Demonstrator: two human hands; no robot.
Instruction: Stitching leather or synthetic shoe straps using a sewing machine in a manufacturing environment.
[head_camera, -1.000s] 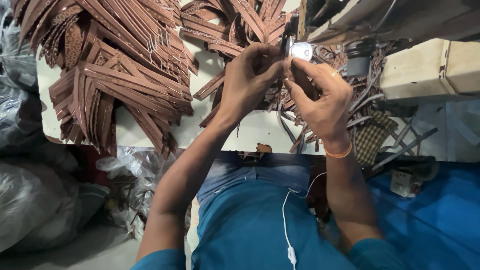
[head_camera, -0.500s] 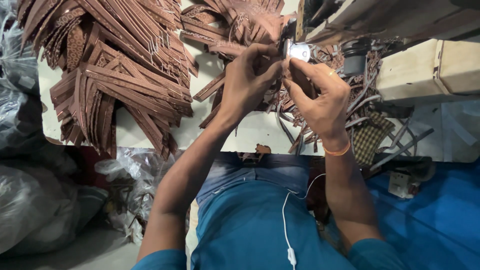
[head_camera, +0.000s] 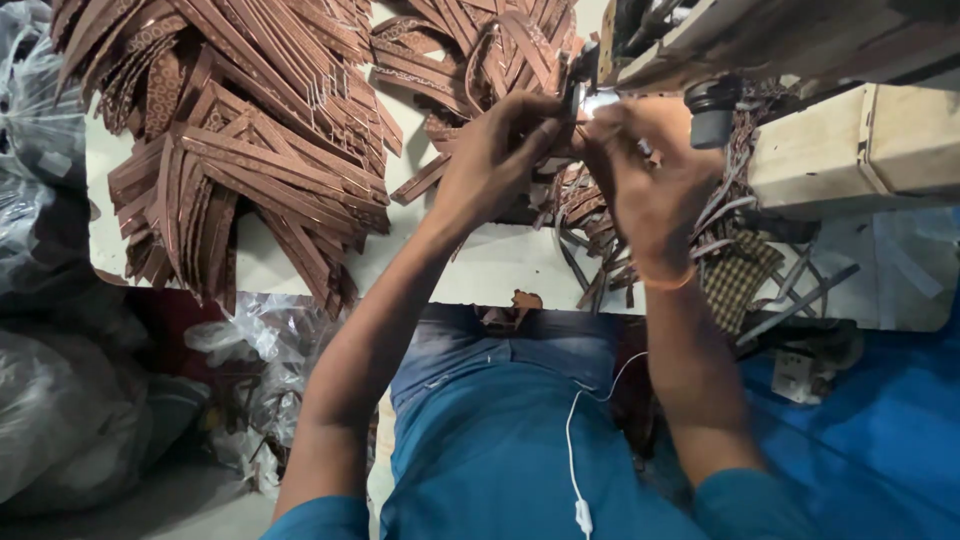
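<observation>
The person sits at a white worktable (head_camera: 480, 270) with both bare forearms stretched forward and upward from the blue-shirted torso, converging near the brightly lit needle area of a sewing machine (head_camera: 800, 60). The left hand (head_camera: 495, 160) is bent at the wrist, knuckles towards the camera, its fingers curled together and pinching a narrow brown strap piece (head_camera: 560, 130) just under the lamp glare. The right hand (head_camera: 645, 175) faces it, almost touching, with its fingers folded inwards on the same small piece from the other side; how much of the strap each hand covers is hidden by the fingers and the glare. An orange band (head_camera: 668, 283) circles the right wrist.

The strap piece sits between the two sets of fingertips, right beside the machine's dark knob (head_camera: 712, 105) and above a tangle of loose straps (head_camera: 600, 230) at the table edge. To the left, well apart from the hands, lie large heaps of brown V-shaped sandal straps (head_camera: 240, 150), fanned across the tabletop. A white earphone cable (head_camera: 572, 440) hangs down the shirt. Crumpled clear plastic bags (head_camera: 70, 400) lie on the floor at left, and a blue sheet (head_camera: 880, 440) covers the floor at right.
</observation>
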